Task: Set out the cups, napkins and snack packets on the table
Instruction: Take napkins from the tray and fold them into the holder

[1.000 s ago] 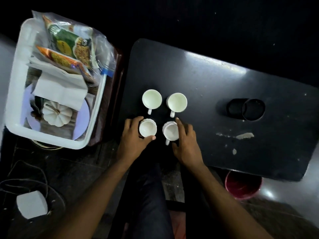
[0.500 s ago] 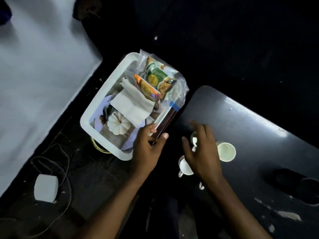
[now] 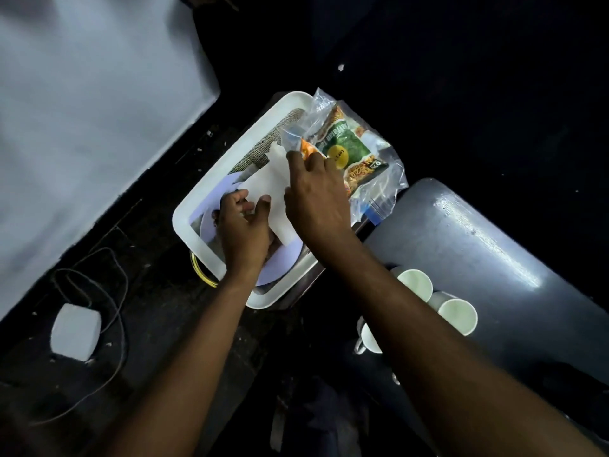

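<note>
A stack of white napkins (image 3: 268, 179) lies in a white tray (image 3: 197, 206) left of the dark table (image 3: 478, 252). A clear plastic bag (image 3: 379, 179) holding a green snack packet (image 3: 349, 150) and an orange one (image 3: 308, 147) leans on the tray's far right side. My left hand (image 3: 244, 232) rests on the napkins' near corner, thumb and fingers apart. My right hand (image 3: 316, 199) pinches the bag's edge by the orange packet. White cups (image 3: 416, 285) (image 3: 458, 316) (image 3: 369, 338) stand at the table's near-left end, partly hidden by my right forearm.
A pale lilac plate (image 3: 280, 265) lies under the napkins in the tray. A white block (image 3: 75, 331) with a cable lies on the dark floor at the left. A pale wall or sheet (image 3: 82, 94) fills the upper left.
Both hands left the cups and moved left into the tray. The left hand now lies on the napkins and the right hand has reached the snack bag. My view swung left.
</note>
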